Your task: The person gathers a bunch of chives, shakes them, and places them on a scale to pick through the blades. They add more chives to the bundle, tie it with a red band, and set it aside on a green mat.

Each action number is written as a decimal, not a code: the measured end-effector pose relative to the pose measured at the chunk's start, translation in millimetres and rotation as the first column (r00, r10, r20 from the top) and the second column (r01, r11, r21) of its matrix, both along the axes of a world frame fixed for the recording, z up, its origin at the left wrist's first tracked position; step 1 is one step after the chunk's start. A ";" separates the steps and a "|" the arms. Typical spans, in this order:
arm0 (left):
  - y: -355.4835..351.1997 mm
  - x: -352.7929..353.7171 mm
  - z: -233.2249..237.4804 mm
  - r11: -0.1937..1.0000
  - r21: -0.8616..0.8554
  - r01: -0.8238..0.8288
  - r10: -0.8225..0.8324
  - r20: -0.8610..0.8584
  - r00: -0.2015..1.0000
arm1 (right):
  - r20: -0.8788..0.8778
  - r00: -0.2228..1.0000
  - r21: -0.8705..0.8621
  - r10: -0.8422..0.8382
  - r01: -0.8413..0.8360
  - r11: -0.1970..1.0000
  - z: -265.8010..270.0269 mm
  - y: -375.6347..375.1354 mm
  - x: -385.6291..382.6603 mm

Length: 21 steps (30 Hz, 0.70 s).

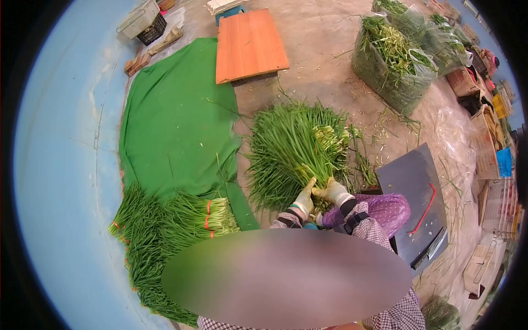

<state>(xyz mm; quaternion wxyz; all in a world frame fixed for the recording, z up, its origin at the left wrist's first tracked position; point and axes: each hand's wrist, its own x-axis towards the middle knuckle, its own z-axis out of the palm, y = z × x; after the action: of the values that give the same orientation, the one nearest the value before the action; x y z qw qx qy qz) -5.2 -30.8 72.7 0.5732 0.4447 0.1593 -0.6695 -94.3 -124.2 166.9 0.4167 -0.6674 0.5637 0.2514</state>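
Observation:
A large loose heap of garlic chives, long green leaves with pale cut ends, lies on the floor in front of me. At its near edge both my hands, in pale work gloves, close around the pale stem ends of a handful of chives. My left hand grips from the left, thumb up along the stems. My right hand holds from the right, close beside the left, and its fingertips are partly hidden by stems. A purple dotted cloth is near my right forearm.
Bundled chives with red bands lie at the left, by a green cloth. A dark board bearing a red strip is at my right. Beyond are an orange board, stuffed clear bags and crates.

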 end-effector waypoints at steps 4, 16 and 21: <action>-1.6 9.7 3.7 0.985 -0.173 0.006 -0.053 -0.266 0.962 | 0.368 0.926 -0.073 -0.084 0.119 0.990 -81.5 4.1 -28.4; -17.5 47.4 22.2 0.859 -0.512 -0.024 0.019 -0.014 1.000 | 0.674 0.526 0.474 -0.519 0.231 0.850 -17.9 19.3 -28.6; -24.3 79.5 105.2 0.766 -0.625 -0.152 0.121 -0.093 0.988 | 0.747 0.632 0.270 -0.205 -0.008 0.963 37.4 27.2 -38.5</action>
<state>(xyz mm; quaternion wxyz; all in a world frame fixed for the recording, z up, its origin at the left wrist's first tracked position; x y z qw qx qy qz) 74.3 -55.1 177.9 0.7321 0.1989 -0.0284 -0.6509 -132.8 -97.0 204.3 0.7097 -0.6210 0.3325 -0.0114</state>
